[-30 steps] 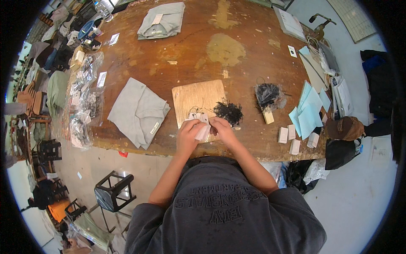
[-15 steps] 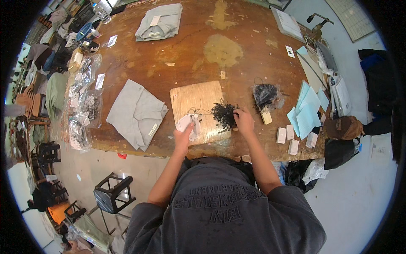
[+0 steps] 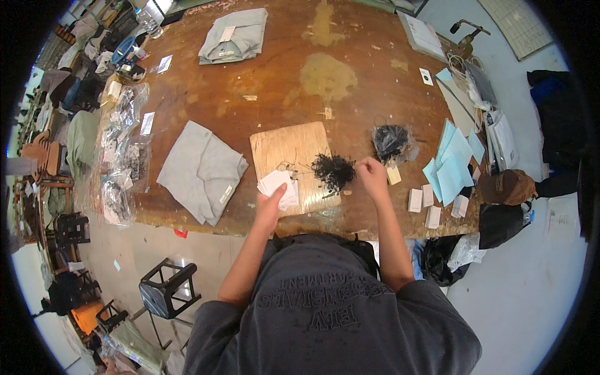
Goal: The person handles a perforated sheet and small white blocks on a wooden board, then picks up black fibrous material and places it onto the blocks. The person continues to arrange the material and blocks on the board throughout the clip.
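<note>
A fanned stack of white hang tags (image 3: 274, 182) is gripped in my left hand (image 3: 269, 209), over the near part of a light wooden board (image 3: 290, 139). Thin black strings trail from the tags. A tangled heap of black tag strings (image 3: 332, 173) lies across the board's right edge. Just right of that heap my right hand (image 3: 374, 178) is closed in a pinch, raised off the table. Whatever its fingertips hold is too thin to make out. Left of the board lies a folded grey garment (image 3: 203, 169) with a pale label.
Beyond the heap, a clear bag of black strings (image 3: 392, 141) and small tag stacks (image 3: 415, 200) sit to the right, near light-blue papers (image 3: 451, 172). Plastic bags (image 3: 119, 162) line the table's left edge. Another folded grey garment (image 3: 234, 36) lies at the far side.
My right hand has moved right, away from the heap of black strings, with its fingers still pinched. The tags in my left hand are spread a little wider.
</note>
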A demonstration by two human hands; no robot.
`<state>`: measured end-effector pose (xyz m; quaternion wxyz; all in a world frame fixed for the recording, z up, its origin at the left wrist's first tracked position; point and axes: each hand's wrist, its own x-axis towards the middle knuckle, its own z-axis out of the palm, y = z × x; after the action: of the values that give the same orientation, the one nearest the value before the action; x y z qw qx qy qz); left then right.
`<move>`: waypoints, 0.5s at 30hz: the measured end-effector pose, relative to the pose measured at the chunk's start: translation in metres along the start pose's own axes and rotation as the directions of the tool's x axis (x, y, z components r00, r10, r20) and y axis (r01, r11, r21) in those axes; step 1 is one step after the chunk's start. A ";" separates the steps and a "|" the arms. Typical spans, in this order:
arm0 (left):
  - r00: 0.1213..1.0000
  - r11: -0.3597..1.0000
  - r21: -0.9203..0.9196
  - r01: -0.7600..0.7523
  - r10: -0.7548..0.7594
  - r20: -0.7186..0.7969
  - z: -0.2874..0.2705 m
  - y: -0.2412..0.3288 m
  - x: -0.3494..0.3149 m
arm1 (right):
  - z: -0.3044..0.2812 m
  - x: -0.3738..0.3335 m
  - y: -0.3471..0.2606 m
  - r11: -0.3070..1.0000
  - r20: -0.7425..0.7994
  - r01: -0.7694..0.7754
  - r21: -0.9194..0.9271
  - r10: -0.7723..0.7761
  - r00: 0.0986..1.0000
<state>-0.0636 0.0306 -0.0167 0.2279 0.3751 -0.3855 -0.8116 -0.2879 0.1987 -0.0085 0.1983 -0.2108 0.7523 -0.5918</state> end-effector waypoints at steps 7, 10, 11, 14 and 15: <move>0.976 0.982 0.181 0.044 -0.081 0.204 0.005 -0.001 -0.012 | 0.007 -0.003 -0.021 0.935 0.089 -0.158 0.319 0.137 0.987; 0.965 0.959 0.283 0.018 -0.090 0.245 0.010 0.002 -0.011 | 0.010 0.002 -0.021 0.990 0.014 -0.136 0.038 0.136 0.991; 0.966 0.948 0.319 0.017 -0.098 0.241 0.011 0.002 -0.014 | 0.011 0.001 -0.020 0.961 0.034 -0.251 0.116 0.249 0.968; 0.960 0.938 0.346 -0.005 -0.092 0.263 0.013 0.005 -0.016 | 0.009 0.002 -0.023 0.961 -0.023 -0.197 0.193 0.205 0.978; 0.949 0.940 0.339 -0.034 -0.076 0.306 0.014 0.005 -0.017 | 0.009 0.001 -0.025 0.932 -0.039 -0.114 0.345 0.136 0.990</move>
<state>-0.0639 0.0450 0.0007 0.0868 0.2788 -0.5471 -0.7845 -0.2817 0.1858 0.0141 0.2458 -0.1063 0.6558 -0.7059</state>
